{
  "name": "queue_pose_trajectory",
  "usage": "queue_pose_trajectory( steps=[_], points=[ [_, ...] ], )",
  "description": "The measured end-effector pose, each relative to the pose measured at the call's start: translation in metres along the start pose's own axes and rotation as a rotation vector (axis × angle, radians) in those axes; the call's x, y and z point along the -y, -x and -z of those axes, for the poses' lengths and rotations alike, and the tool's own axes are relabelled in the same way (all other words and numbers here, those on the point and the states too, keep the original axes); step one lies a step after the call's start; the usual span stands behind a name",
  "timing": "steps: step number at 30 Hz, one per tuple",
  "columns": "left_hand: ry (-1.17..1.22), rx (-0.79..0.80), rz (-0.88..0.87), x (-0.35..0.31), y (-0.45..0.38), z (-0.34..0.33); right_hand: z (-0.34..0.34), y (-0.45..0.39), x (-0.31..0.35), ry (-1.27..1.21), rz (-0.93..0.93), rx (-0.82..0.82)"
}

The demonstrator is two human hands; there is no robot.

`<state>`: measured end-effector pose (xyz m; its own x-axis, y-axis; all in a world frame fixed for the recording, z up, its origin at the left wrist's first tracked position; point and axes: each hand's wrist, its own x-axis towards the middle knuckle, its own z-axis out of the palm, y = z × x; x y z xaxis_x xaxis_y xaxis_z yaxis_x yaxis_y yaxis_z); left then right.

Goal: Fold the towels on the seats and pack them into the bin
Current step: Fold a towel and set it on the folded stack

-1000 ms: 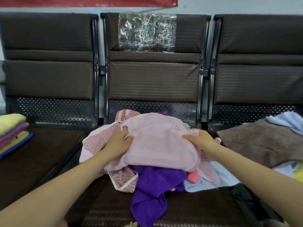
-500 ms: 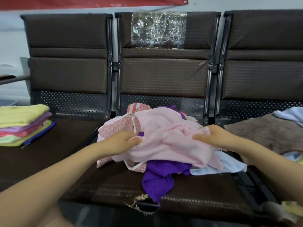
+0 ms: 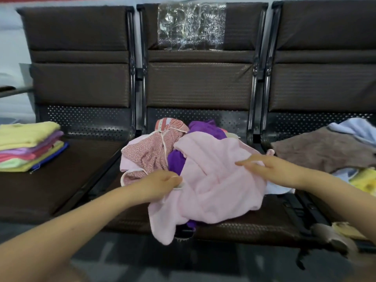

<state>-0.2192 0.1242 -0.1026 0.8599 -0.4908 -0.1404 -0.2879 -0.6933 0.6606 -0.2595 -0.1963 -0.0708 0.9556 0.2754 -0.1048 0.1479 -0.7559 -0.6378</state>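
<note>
Both hands, left hand (image 3: 162, 185) and right hand (image 3: 270, 169), pinch the pale pink towel (image 3: 215, 180); best find two corners and lift it clear of the purple towel (image 3: 177, 161) beneath.

A row of three dark seats (image 3: 61, 180): loose towel heap (image 3: 175, 151) on the middle seat, folded stack (image 3: 30, 147) left of the heap, brown towel (image 3: 325, 151) right of it.

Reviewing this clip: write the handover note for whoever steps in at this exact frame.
Left hand: pinching the near-left edge of the pale pink towel.
Right hand: gripping the same towel's right side.
The towel is crumpled on top of the unfolded pile on the middle seat.
Done: a folded stack sits on the left seat.
Left: fold this towel, the pile, the brown towel and others on the right seat, then pack. No bin in view.
</note>
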Motion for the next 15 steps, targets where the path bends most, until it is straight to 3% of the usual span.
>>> queue_pose_trajectory(
  steps=[4,7,12,15],
  points=[
    [-0.100,-0.251,-0.060,-0.012,-0.015,0.043,0.028,-0.006,0.003,-0.352,0.078,-0.317],
    [-0.080,-0.424,-0.051,-0.020,-0.036,0.060,0.045,-0.017,-0.004,-0.408,0.023,-0.516],
    [-0.120,-0.424,-0.049,-0.031,-0.088,0.048,0.040,-0.055,-0.043,-0.413,-0.173,-0.581],
    [-0.166,-0.366,-0.055,-0.025,-0.118,0.046,0.032,-0.074,-0.071,-0.331,-0.277,-0.541]
  ],
)
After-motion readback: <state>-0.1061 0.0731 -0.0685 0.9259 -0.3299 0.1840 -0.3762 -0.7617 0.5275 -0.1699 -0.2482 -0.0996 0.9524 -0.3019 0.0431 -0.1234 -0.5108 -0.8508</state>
